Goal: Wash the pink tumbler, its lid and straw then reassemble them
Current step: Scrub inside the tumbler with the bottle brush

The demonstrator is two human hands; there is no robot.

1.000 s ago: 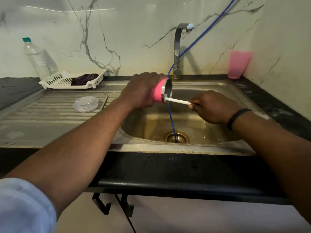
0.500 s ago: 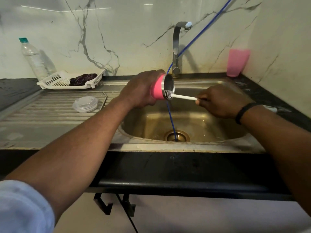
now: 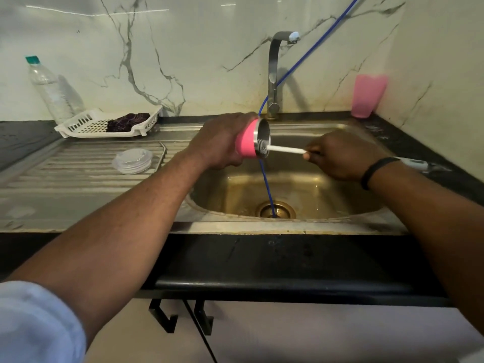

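Note:
My left hand point(image 3: 220, 140) grips the pink tumbler point(image 3: 247, 141) on its side over the sink point(image 3: 288, 226), steel mouth facing right. My right hand point(image 3: 340, 155) pinches the white handle of a thin bottle brush point(image 3: 285, 149); its bristled head sits just inside the tumbler's mouth. The clear lid point(image 3: 133, 161) lies flat on the ribbed draining board to the left. I see no straw.
A steel tap point(image 3: 273, 74) stands behind the sink, and a blue hose point(image 3: 265, 184) runs from the wall down into the drain. At back left are a white basket point(image 3: 104, 124) with a dark cloth and a plastic bottle point(image 3: 48, 87). A pink cup point(image 3: 368, 95) stands at the back right corner.
The brush has been drawn back out: its bristles, hidden deep in the tumbler a second ago, now show at the mouth. My right hand moved right; the tumbler rose slightly.

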